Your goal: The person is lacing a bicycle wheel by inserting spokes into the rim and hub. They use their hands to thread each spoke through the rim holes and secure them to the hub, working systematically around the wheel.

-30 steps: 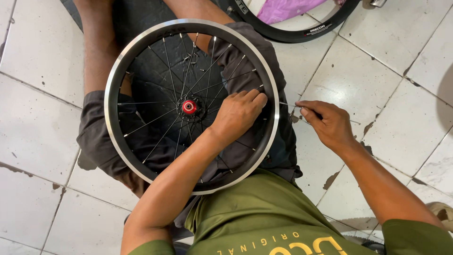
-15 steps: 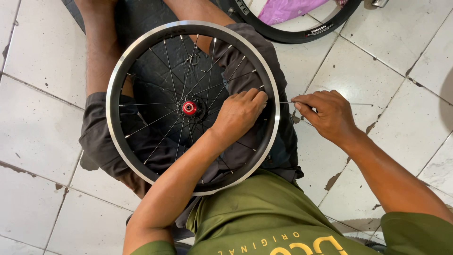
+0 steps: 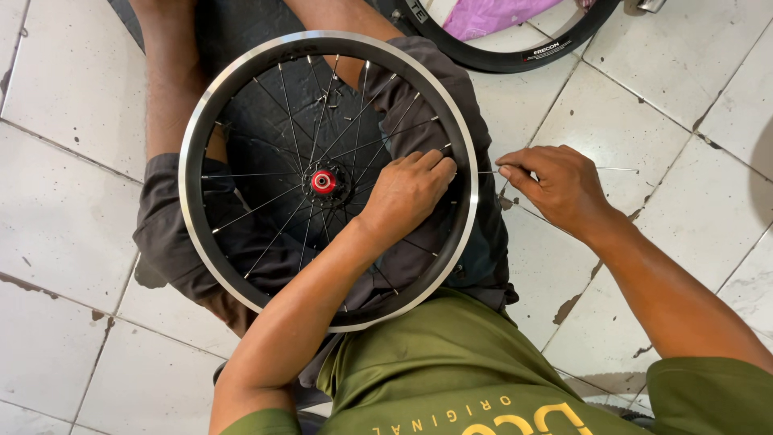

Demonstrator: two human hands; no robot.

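Observation:
A small spoked bicycle wheel with a black-and-silver rim (image 3: 192,153) and a red hub (image 3: 323,181) lies flat across my lap. My left hand (image 3: 409,191) reaches in over the spokes and pinches at the inside of the rim on the right side. My right hand (image 3: 555,187) is just outside the rim, its fingertips closed on a thin metal spoke (image 3: 616,169) that points at the rim by my left fingers.
I sit on a white tiled floor (image 3: 64,97) with dark grout and stains. A black bicycle tyre (image 3: 515,52) lies at the top, with a pink cloth (image 3: 491,14) inside it. My bare legs extend under the wheel.
My right hand has moved left toward the rim, bringing the thin spoke up to the rim's edge. My left hand and the wheel have hardly moved.

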